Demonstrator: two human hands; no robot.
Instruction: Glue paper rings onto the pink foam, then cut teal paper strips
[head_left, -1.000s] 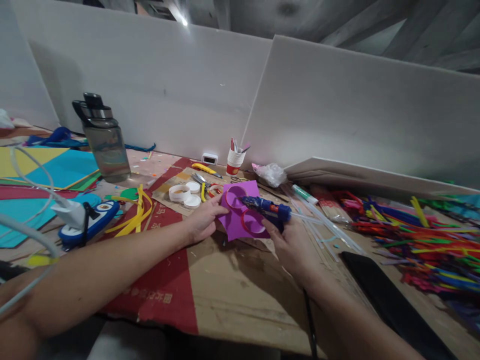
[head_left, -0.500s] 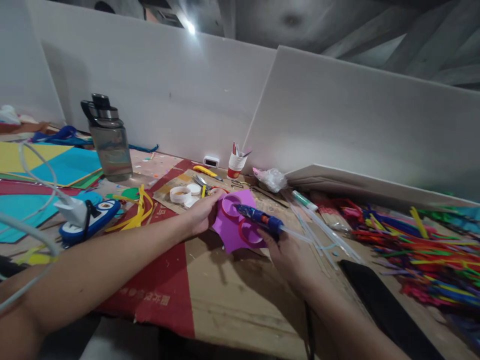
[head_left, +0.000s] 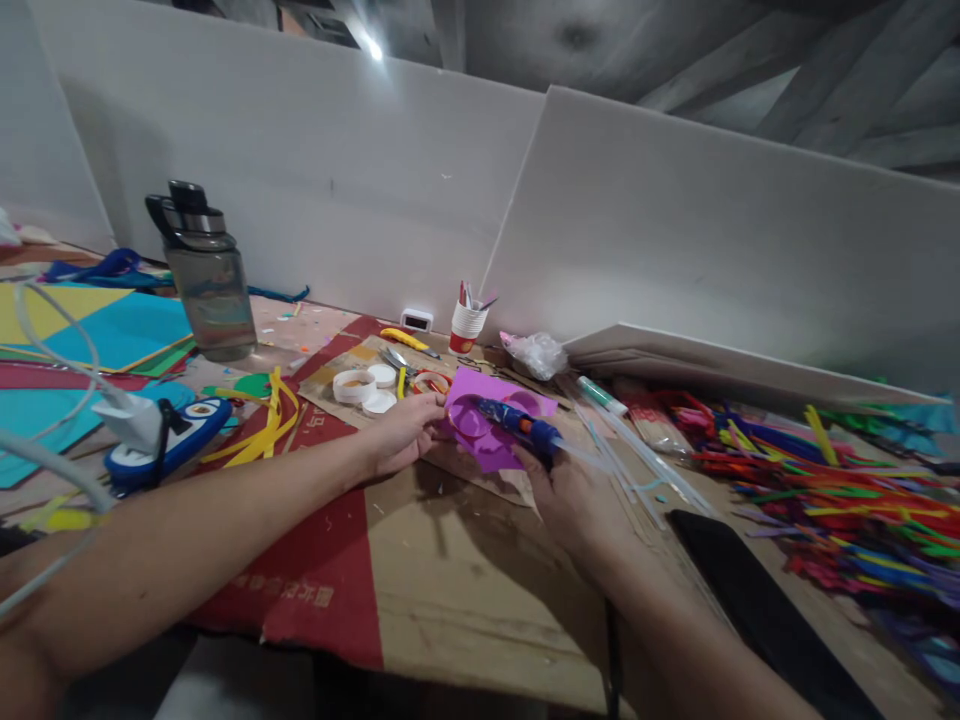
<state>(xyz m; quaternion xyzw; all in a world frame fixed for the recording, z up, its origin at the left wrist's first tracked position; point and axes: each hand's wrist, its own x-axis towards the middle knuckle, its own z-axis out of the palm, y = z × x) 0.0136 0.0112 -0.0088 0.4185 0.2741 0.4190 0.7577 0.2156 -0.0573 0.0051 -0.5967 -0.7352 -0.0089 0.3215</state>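
Note:
My left hand point(head_left: 406, 432) pinches the left edge of a purple paper cutout point(head_left: 499, 450) with pointed edges, holding it above the cardboard. Ring-shaped pieces with pink and red rims stand on its face; one ring point(head_left: 469, 418) is near my left fingers. My right hand point(head_left: 574, 495) is wrapped round a dark blue glue gun point(head_left: 517, 424), a clear glue stick poking out of its rear. The gun's nozzle points left over the cutout, close to the left ring. Whether the nozzle touches the ring I cannot tell.
Behind my hands lie white tape rings point(head_left: 354, 386), scissors point(head_left: 394, 357) and a yellow utility knife point(head_left: 405, 338). Paper cups point(head_left: 468, 325) hold pens. A water bottle point(head_left: 210, 285) stands left. Glue sticks point(head_left: 660, 460), a black phone point(head_left: 750, 590) and colourful pipe cleaners point(head_left: 847, 490) lie right.
The purple cutout has turned and tilted in my left hand, so its right ring now sits farther back. The glue gun stays over it, and the whole view has shifted slightly.

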